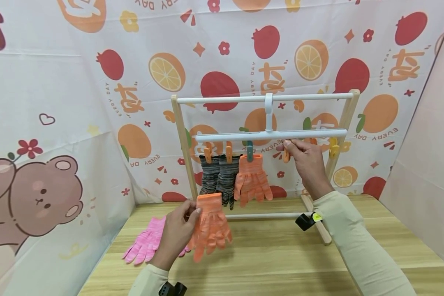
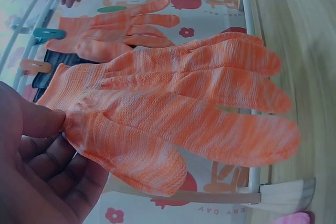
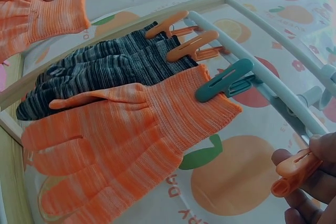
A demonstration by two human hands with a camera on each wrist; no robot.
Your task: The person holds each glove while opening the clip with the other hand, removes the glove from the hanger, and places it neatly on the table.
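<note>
Head view: left hand (image 1: 178, 227) pinching loose orange glove (image 1: 211, 224) by its cuff above worktop (image 1: 270, 257), long axis near vertical, glove fingers downward; right hand (image 1: 308, 162) gripping orange clip (image 1: 286, 156) below white hanger (image 1: 303, 134), backdrop lettering (image 1: 254, 79) reading "EVERY DAY".

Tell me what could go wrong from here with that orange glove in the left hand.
The loose orange glove might slip or twist, since the left hand pinches it at only one side of the cuff.

The hanger could swing or tip if the right hand pulls on the orange clip: a single hook holds it on the rail, and the three clipped gloves load one side.
</note>
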